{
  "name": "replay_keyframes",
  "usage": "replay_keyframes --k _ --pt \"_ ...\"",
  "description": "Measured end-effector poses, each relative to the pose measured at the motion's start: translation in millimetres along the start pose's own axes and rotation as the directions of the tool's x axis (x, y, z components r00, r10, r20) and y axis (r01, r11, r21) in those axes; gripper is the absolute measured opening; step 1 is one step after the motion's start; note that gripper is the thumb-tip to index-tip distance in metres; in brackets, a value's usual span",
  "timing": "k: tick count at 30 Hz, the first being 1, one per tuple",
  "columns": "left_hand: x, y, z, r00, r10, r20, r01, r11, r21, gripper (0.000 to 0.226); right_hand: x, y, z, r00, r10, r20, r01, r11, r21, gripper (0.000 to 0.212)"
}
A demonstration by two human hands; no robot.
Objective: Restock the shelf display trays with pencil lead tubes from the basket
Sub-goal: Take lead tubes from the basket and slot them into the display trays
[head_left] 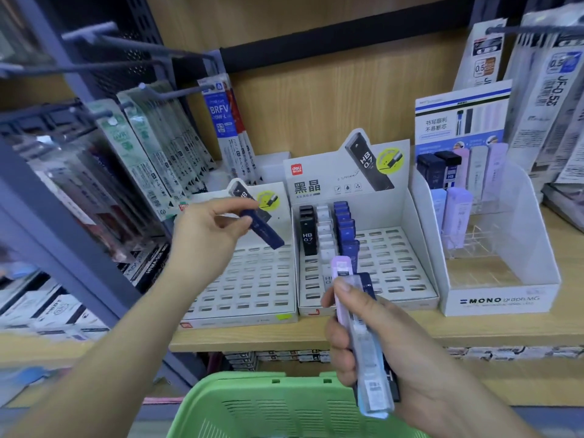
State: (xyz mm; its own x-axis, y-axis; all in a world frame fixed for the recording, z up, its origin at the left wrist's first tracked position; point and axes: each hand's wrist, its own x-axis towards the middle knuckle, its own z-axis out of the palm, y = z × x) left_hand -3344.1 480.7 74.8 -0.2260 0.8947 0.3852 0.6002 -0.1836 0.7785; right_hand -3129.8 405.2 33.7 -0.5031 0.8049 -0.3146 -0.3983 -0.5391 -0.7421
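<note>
Two grips work: the left grip (205, 235) pinches a slim dark-blue plastic tube (265, 230), tilted above the slotted cardboard tray (252, 286); the right grip (401, 346) clasps a bundle of flat translucent tubes (368, 352) over the green mesh basket (268, 403).

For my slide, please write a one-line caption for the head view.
The left hand holds a blue tube over the left tray; the right hand grips several tubes above the basket.

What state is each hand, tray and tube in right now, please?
left hand: pinches one dark blue tube, tilted.
right hand: grips a bundle of tubes.
left tray: visible slots empty.
middle tray: three columns partly filled.
right tray: tubes at back only.
green basket: contents unseen.
</note>
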Motion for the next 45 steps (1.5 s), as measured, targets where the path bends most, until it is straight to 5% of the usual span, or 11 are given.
replay_keyframes --k 8,14,19,25,30,35,38,45 --pt "19 -33 36 0.986 0.147 0.075 -0.161 0.957 0.239 0.025 4 1 1 1.000 0.006 0.002 -0.006 1.000 -0.016 0.039" --pt "27 -26 37 0.985 0.145 0.096 -0.165 0.955 0.248 0.022 8 1 -4 1.000 0.009 -0.013 -0.009 1.000 0.019 0.046" --pt "18 12 20 0.983 0.171 -0.064 -0.169 0.985 0.035 0.027 9 -11 -16 0.997 -0.059 -0.039 0.060 0.998 0.028 0.043" --pt "-5 84 41 0.943 0.291 0.161 -0.212 0.899 -0.382 0.029 2 -40 -37 0.927 -0.302 -0.223 0.318 0.947 0.041 0.043" --pt "-1 116 86 0.898 0.320 0.302 -0.143 0.862 -0.487 0.025 -3 -62 -60 0.802 -0.478 -0.358 0.510 0.860 -0.004 0.026" --pt "23 139 120 0.926 0.309 0.216 -0.197 0.885 -0.421 0.027 -9 -79 -93 0.733 -0.498 -0.463 0.607 0.786 0.116 0.015" --pt "40 142 137 0.921 0.357 0.155 -0.321 0.922 -0.218 0.026 -10 -84 -107 0.716 -0.477 -0.510 0.630 0.757 0.176 0.021" --pt "44 139 152 0.846 0.473 0.244 -0.491 0.871 0.014 0.022 -11 -86 -118 0.713 -0.470 -0.521 0.632 0.753 0.184 0.026"
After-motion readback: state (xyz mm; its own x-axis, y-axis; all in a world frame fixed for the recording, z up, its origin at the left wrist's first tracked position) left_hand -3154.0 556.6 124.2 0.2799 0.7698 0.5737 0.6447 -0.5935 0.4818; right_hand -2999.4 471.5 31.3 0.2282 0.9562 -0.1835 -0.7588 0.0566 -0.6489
